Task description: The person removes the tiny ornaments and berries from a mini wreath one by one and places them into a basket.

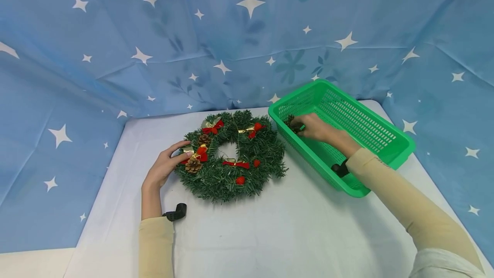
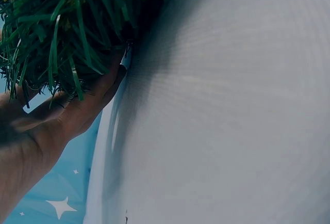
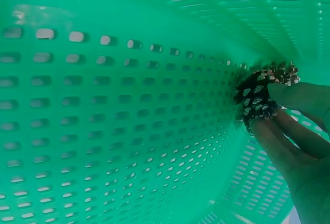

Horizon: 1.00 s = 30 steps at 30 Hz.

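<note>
A green artificial wreath (image 1: pixel 220 185) lies on the white table, trimmed with red bows, red berries and pine cones. My left hand (image 1: pixel 164 168) holds its left edge, the thumb near a red and gold bow (image 1: pixel 201 153). From the left wrist view, the fingers of that hand (image 2: pixel 85 108) reach in under the wreath's green needles (image 2: pixel 72 33). Inside the green basket (image 1: pixel 343 188), at its left end, my right hand (image 1: pixel 318 128) pinches a dark pine cone (image 3: pixel 256 96) between thumb and fingers. Beside it shows another brown cone (image 3: pixel 285 73), partly hidden.
The basket, with slotted walls, stands right of the wreath, slanting toward the table's right side. A blue curtain (image 1: pixel 216 33) with white stars hangs behind the table and at both sides. White tablecloth (image 1: pixel 247 239) shows in front of the wreath.
</note>
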### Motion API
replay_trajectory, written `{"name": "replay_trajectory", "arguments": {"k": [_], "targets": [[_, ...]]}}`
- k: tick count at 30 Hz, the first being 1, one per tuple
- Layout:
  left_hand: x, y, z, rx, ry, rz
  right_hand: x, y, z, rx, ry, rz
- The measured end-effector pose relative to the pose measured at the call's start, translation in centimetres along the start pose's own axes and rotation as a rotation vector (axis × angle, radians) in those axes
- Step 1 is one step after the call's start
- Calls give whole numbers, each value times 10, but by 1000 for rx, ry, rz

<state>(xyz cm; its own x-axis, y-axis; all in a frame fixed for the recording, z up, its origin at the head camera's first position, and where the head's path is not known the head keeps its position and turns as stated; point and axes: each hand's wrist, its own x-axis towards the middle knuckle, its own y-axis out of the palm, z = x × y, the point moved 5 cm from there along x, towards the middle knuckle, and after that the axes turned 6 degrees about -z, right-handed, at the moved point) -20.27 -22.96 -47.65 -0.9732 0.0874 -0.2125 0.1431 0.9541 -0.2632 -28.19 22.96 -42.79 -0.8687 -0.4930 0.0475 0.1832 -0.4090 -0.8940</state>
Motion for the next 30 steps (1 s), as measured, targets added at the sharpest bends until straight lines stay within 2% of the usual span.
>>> {"name": "replay_trajectory", "arguments": {"k": [8,16,30], "targets": [[0,0,1,-1,5,5,-1,-1,0,1,-14,-18],[2,0,2,3,-2,0,1,-5,1,16,16,-23],[1,1,3,7,0,3,6,-35,19,5,-6,-77]]}}
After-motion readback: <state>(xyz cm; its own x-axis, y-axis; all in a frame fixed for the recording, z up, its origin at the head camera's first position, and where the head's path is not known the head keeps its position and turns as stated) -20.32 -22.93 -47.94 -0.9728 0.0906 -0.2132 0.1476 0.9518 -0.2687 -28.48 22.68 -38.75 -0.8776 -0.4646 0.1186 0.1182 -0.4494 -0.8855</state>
